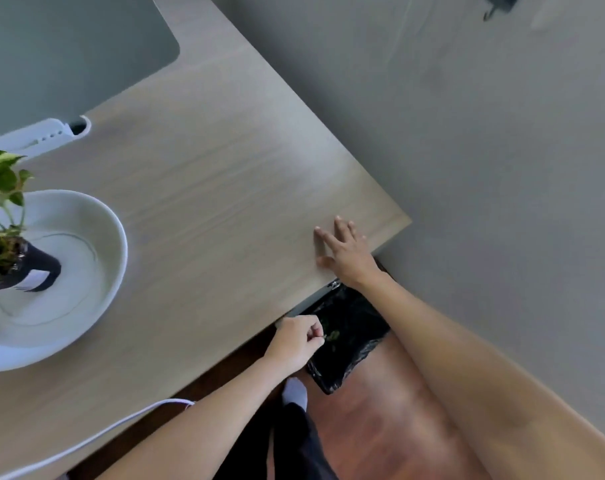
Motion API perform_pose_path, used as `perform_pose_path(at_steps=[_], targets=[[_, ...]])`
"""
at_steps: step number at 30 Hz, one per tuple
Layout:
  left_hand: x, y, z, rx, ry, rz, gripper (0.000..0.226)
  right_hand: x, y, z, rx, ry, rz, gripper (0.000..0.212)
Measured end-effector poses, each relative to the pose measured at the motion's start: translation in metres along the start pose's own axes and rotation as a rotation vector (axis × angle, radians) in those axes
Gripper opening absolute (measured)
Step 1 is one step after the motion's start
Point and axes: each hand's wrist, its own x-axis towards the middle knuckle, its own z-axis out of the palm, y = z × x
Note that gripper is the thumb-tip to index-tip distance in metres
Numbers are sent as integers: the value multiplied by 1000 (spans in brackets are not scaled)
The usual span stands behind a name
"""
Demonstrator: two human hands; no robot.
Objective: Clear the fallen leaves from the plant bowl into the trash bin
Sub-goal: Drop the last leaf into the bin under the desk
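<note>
A white plant bowl (97, 216) stands at the left of the wooden desk (207, 174), with a green leafy plant (0, 188) in a dark pot inside it. Under the desk's front right corner sits the trash bin (356, 337), lined with a black bag. My left hand (299, 341) hovers at the desk edge over the bin, fingers pinched on a small green leaf (330, 336). My right hand (346, 251) lies flat on the desk corner, fingers spread, holding nothing.
A grey monitor back (62, 53) with a white stand (45, 133) rises at the far left. A white cable (121, 424) runs along the desk's near edge. A grey wall (467, 133) fills the right. My socked foot (296, 393) rests on the reddish wood floor.
</note>
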Motion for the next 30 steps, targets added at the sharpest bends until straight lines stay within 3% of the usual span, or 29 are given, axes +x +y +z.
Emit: perform_pose_path(at_steps=[4,8,15,21,25,30], targets=[[30,7,38,-39,-39,-189,5,1,6,2,9,12,-28,66],[51,-4,51,-131,-144,-378,41,2,5,2,66,28,-25,64],[43,-2,32,-129,-188,-344,43,3,4,1,97,18,-1,67],[6,4,-20,-173,-167,-130,38,3,-5,-8,62,-18,43,70],[-31,-7,-73,-174,17,-88,32,1,-16,-20,0,-27,89,68],[-73,-42,-154,-373,474,-162,18,6,-78,-34,-4,-6,74,39]])
